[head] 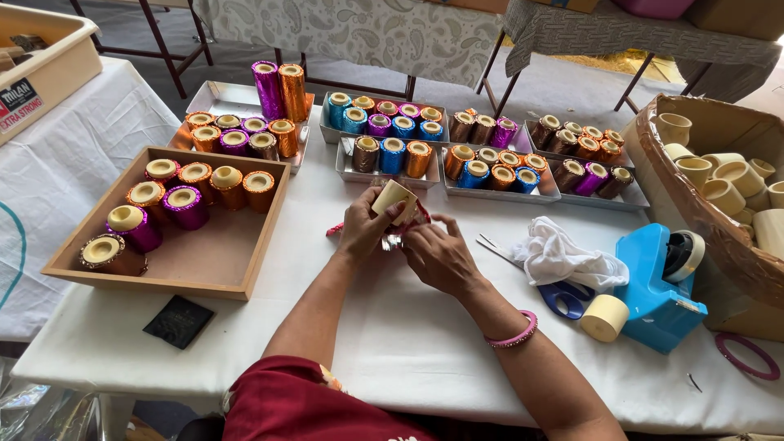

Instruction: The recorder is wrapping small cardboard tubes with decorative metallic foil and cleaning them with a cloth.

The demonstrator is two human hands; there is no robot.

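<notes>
Head view, left hand (363, 230) grip closed on cream cup (394, 198), right hand (438, 255) touching foil (393, 241)

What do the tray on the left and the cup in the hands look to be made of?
Tray: likely wood, unpainted and matt, with pale brown boards and plain edges. Cup, held in the left hand: cream and dull, perhaps bamboo or wood; red shiny foil beside it, near the right hand.
</notes>
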